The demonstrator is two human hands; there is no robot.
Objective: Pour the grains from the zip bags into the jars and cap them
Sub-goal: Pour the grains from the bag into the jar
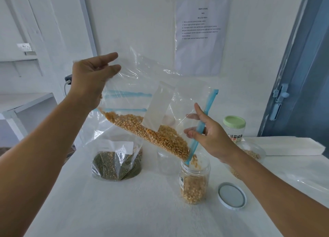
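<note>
Two hands hold one tilted zip bag of corn above the worktop. Nearest lies a loose lid. Beside it stands the open jar, part-filled, the bag's blue zip mouth dipping into its neck. The right hand pinches that zip strip (thumb one side, fingers behind). Farther up, the left hand pinches the bag's raised bottom corner.
</note>
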